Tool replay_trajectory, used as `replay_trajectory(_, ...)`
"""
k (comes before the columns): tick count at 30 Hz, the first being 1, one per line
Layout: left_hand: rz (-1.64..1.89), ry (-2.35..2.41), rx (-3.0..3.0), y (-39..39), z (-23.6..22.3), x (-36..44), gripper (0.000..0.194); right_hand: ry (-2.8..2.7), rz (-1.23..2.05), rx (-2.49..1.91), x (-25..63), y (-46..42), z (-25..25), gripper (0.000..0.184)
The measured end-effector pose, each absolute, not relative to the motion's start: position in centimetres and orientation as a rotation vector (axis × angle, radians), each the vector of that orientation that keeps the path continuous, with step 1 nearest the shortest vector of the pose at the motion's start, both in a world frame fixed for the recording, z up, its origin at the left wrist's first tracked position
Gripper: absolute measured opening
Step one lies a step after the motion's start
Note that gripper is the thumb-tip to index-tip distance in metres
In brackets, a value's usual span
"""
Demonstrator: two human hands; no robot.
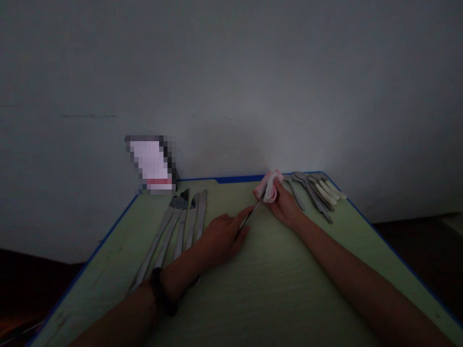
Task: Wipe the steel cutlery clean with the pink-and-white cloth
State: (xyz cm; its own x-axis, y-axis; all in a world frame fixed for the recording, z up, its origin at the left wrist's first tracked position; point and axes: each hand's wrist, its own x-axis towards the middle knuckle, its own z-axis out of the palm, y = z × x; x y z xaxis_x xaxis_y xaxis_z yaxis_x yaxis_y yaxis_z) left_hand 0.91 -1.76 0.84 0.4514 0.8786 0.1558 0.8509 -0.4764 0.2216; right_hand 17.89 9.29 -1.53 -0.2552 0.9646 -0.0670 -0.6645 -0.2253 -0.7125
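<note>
My left hand (224, 236) rests low on the green table (275, 289), its fingers pinched on the handle of a metal utensil (252, 216) that points up and right. My right hand (284, 205) is closed on a pink and white cloth (268, 187), which is wrapped round the far end of that utensil. I cannot tell whether the utensil is a knife, a fork or a spoon, because the cloth hides its head. A dark band sits on my left wrist.
Several table knives (181, 226) lie side by side at the left of the table. A pile of spoons and white-handled cutlery (318, 190) lies at the far right corner. A blurred pale object (152, 164) stands against the grey wall. The table has a blue edge.
</note>
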Motion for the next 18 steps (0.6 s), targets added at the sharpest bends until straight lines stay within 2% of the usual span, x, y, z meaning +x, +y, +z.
replay_trajectory(18,0.383,1.541,2.575,-1.77,0.83,0.87,0.046,-0.688,1.728,-0.622,17.82,9.12,-1.42,0.021)
